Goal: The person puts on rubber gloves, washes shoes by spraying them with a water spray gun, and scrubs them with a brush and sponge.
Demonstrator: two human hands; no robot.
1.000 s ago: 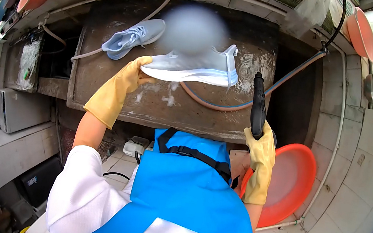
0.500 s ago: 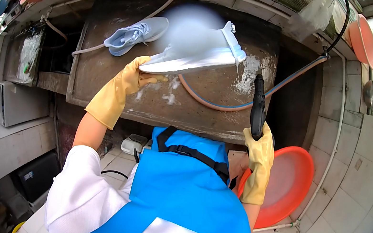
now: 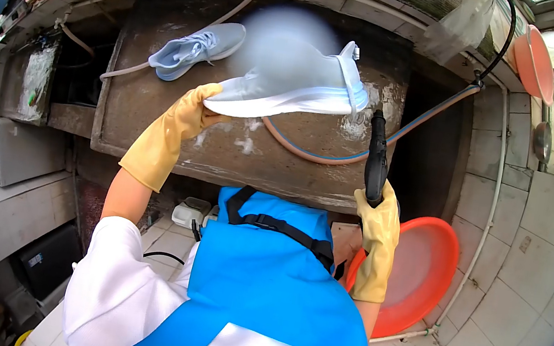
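Note:
My left hand (image 3: 193, 112), in a yellow rubber glove, grips a white sneaker (image 3: 280, 104) by its toe end, above the brown slab (image 3: 173, 150). The sneaker's sole edge faces me, and part of its upper is hidden by a blurry patch in the view. In its own yellow glove, my right hand (image 3: 379, 220) is closed around a black spray gun (image 3: 377, 161) whose nozzle points away from me, near the sneaker's heel. A second, light blue-grey sneaker (image 3: 198, 52) with laces lies on the slab to the left.
A hose (image 3: 308, 155) curves over the slab behind the spray gun. An orange-red basin (image 3: 448, 263) stands low at my right. Pink basins (image 3: 533, 64) and a plastic bag (image 3: 460, 25) are along the back ledge. White foam (image 3: 247, 145) spots the slab.
The white sneaker has tilted slightly, its heel end moving a little to the right. The whole view has shifted slightly. Both hands keep their hold.

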